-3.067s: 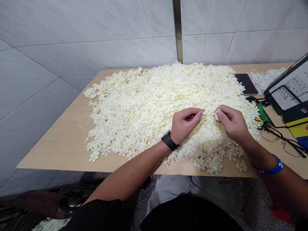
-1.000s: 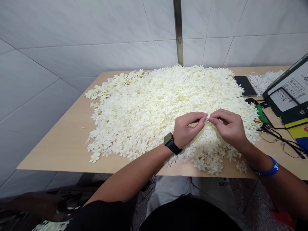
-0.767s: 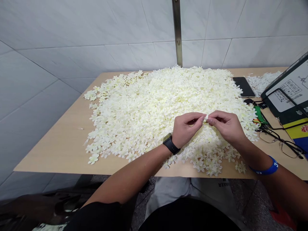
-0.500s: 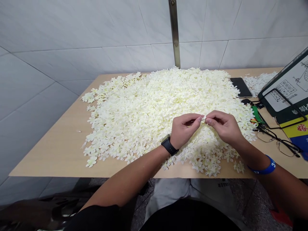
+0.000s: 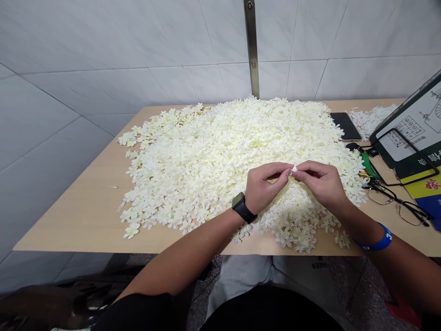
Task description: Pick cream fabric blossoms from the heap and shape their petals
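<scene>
The left hand (image 5: 264,186) and right hand (image 5: 320,183) pinch a small white piece (image 5: 294,169) at the fingertips. White flower heads (image 5: 206,156) lie heaped beneath.

Behind the table (image 5: 76,207) there is a wall (image 5: 110,37) of large, pale tiles with soft grey veins. Thin, darker joints divide the tiles. A narrow metal strip (image 5: 253,46) goes up this wall, slightly tilted, and it is fixed with screws. On the left side, a slanting dark line seems to be the corner, where a second tiled wall (image 5: 41,151) begins. The table has a plain, light brown top with a straight front edge, and its back edge lies close to the wall. Below it, the floor (image 5: 202,289) is dark grey and speckled. The light is white and cool above, while the space under the table is dim.
</scene>
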Demonstrator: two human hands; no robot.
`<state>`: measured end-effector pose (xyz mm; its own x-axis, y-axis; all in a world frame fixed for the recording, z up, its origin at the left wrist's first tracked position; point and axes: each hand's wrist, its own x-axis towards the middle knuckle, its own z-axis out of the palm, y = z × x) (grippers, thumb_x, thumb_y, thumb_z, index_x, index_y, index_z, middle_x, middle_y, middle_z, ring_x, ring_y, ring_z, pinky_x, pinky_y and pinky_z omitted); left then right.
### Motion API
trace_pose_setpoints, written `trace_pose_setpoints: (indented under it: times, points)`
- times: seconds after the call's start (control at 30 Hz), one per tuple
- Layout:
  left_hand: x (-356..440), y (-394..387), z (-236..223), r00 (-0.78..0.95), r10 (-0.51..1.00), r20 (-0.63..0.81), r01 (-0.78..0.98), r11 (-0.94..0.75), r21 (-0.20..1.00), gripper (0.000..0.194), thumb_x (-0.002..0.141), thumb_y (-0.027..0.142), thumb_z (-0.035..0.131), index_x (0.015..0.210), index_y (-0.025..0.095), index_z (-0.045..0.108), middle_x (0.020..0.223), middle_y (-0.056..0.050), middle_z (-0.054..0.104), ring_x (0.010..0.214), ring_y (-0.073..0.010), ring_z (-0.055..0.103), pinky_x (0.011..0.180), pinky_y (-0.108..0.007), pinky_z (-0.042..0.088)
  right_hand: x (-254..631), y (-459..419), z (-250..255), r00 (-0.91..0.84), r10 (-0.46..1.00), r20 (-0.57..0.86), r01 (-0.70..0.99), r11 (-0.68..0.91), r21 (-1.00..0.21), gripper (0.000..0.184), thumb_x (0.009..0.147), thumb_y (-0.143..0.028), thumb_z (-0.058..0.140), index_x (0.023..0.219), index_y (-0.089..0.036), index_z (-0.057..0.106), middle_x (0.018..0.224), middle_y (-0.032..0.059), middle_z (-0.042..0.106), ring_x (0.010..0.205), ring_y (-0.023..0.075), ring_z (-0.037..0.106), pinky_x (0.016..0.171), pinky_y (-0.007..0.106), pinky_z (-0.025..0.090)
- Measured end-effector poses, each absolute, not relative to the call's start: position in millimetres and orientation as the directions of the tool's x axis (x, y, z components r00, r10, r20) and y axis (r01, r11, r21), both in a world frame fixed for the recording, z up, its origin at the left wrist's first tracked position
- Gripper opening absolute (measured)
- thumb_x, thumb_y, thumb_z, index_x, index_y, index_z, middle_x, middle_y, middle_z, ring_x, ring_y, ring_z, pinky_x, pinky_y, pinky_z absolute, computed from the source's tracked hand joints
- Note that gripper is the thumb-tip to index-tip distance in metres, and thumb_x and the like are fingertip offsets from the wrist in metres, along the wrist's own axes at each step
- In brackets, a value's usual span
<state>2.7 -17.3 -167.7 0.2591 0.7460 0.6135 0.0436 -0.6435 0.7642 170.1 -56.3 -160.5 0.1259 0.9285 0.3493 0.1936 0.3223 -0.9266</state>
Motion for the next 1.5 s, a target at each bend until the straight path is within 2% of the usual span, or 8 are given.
trace_pose_setpoints:
  times: [0.2, 0.4, 0.57, 0.67, 0.9, 1.17, 1.4, 1.5]
  points:
    - [2, -18, -165, 0.264, 0.773, 0.577, 0.008, -0.6, 0.8, 0.012, 0.09, 0.02, 0.07, 0.093, 0.018, 0.081, 0.093, -0.005, 0.082, 0.081, -0.0149, 0.078, 0.07, -0.021, 0.064, 173, -55, -158, 0.085, 0.939, 0.334, 0.189, 0.314, -0.931, 0.009, 0.081, -0.025, 0.077, 0.073, -0.022, 0.077, 0.068, 0.0007, 0.07, 0.066, 0.0156, 0.063, 0.062, 0.029, 0.05]
    - [3, -20, -166, 0.243, 0.77, 0.59, 0.036, -0.615, 0.788, 0.012, 0.09, 0.02, 0.069, 0.092, 0.018, 0.081, 0.093, -0.005, 0.082, 0.082, -0.0155, 0.078, 0.074, -0.024, 0.065, 170, -59, -155, 0.083, 0.833, 0.548, 0.41, 0.472, -0.78, 0.011, 0.086, -0.02, 0.074, 0.074, -0.021, 0.075, 0.076, 0.0021, 0.073, 0.072, 0.0161, 0.064, 0.068, 0.03, 0.049]
    - [4, -21, -167, 0.245, 0.805, 0.54, 0.028, -0.562, 0.826, 0.012, 0.091, 0.023, 0.07, 0.089, 0.018, 0.081, 0.092, -0.005, 0.081, 0.082, -0.0166, 0.078, 0.073, -0.025, 0.064, 175, -55, -159, 0.085, 0.931, 0.356, 0.277, 0.321, -0.906, 0.011, 0.083, -0.026, 0.076, 0.073, -0.021, 0.074, 0.071, 0.0011, 0.069, 0.068, 0.0162, 0.061, 0.063, 0.03, 0.047]
    - [4, -22, -167, 0.218, 0.774, 0.595, 0.07, -0.62, 0.782, 0.012, 0.091, 0.022, 0.069, 0.092, 0.018, 0.08, 0.093, -0.005, 0.081, 0.083, -0.0164, 0.078, 0.074, -0.025, 0.065, 174, -54, -160, 0.078, 0.951, 0.298, 0.224, 0.274, -0.935, 0.014, 0.083, -0.029, 0.075, 0.072, -0.021, 0.073, 0.067, 0.0012, 0.067, 0.065, 0.0169, 0.06, 0.06, 0.03, 0.047]
    - [6, -24, -170, 0.161, 0.755, 0.636, 0.123, -0.655, 0.746, 0.013, 0.093, 0.023, 0.068, 0.093, 0.02, 0.08, 0.094, -0.004, 0.081, 0.084, -0.0166, 0.077, 0.077, -0.029, 0.066, 163, -64, -159, 0.059, 0.767, 0.639, 0.567, 0.501, -0.654, 0.015, 0.094, -0.025, 0.065, 0.08, -0.024, 0.07, 0.078, 0.0041, 0.071, 0.073, 0.0204, 0.064, 0.068, 0.036, 0.051]
    - [4, -18, -169, 0.073, 0.866, 0.495, 0.029, -0.498, 0.867, 0.017, 0.092, 0.033, 0.07, 0.092, 0.019, 0.081, 0.093, -0.006, 0.081, 0.085, -0.0176, 0.077, 0.077, -0.029, 0.066, 166, -61, -161, 0.106, 0.827, 0.552, 0.47, 0.447, -0.761, 0.013, 0.095, -0.025, 0.064, 0.082, -0.022, 0.067, 0.08, 0.0035, 0.069, 0.075, 0.0192, 0.062, 0.068, 0.034, 0.049]
    - [1, -16, -170, 0.12, 0.877, 0.464, -0.018, -0.466, 0.885, 0.021, 0.093, 0.035, 0.07, 0.095, 0.018, 0.081, 0.095, -0.007, 0.081, 0.085, -0.0159, 0.077, 0.078, -0.026, 0.065, 177, -55, -160, 0.133, 0.811, 0.569, 0.597, 0.393, -0.699, 0.014, 0.091, -0.021, 0.065, 0.078, -0.021, 0.064, 0.077, 0.0033, 0.065, 0.071, 0.0183, 0.059, 0.067, 0.034, 0.047]
    - [1, -17, -167, 0.132, 0.864, 0.486, -0.006, -0.49, 0.872, 0.018, 0.094, 0.032, 0.069, 0.096, 0.019, 0.081, 0.096, -0.006, 0.081, 0.087, -0.0154, 0.076, 0.077, -0.024, 0.064, 179, -54, -162, 0.131, 0.816, 0.564, 0.64, 0.364, -0.676, 0.006, 0.092, -0.02, 0.064, 0.088, -0.021, 0.068, 0.085, 0.0053, 0.068, 0.076, 0.0197, 0.062, 0.072, 0.036, 0.05]
